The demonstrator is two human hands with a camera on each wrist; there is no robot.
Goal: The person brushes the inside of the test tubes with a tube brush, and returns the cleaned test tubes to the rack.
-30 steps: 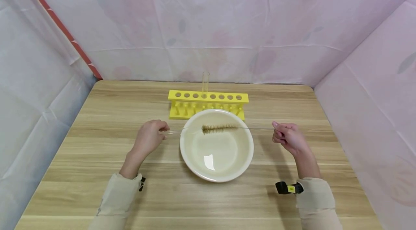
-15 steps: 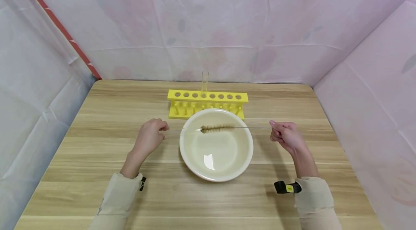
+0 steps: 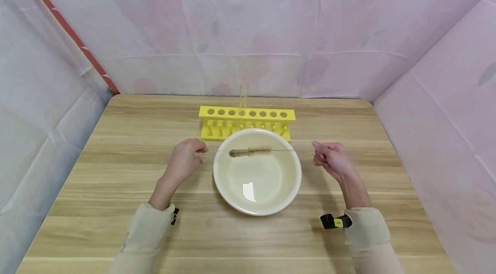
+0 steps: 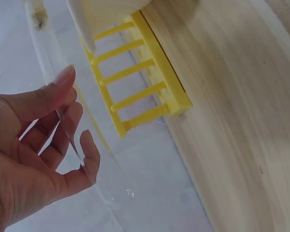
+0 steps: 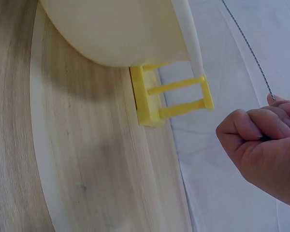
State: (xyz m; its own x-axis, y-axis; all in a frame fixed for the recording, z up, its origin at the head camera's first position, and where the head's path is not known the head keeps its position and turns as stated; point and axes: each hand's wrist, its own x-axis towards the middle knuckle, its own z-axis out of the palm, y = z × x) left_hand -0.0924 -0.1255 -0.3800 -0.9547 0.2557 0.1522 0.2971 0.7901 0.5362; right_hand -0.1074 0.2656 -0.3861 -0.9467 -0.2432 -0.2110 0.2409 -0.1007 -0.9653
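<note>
the brush (image 3: 259, 150) now has its leading bristles inside the clear tube (image 3: 226, 153), whereas a second ago the whole bristle head looked fluffed out and free. the front half is squeezed thin and flat; the rear half, nearer the right side of the bowl (image 3: 267, 177), fans out uncompressed. the right hand (image 3: 332, 160) has come closer to the bowl's right rim, and the left hand (image 3: 185, 160) has shifted slightly toward its left rim, so brush and tube meet above the bowl's far half.

the left hand holds the tube's closed end between thumb and curled fingers, to the left of the bowl. the right hand, to the right of the bowl, grips the twisted wire handle (image 5: 253, 52) in a tight fist.

for the work, this suggests that the entry is made and the scrubbing inside the glass is only starting, with about half the bristles left to feed in. the glass nearly vanishes against the bowl, so the exact place of its mouth is probably where the bristles flare, though i can't be sure.
</note>
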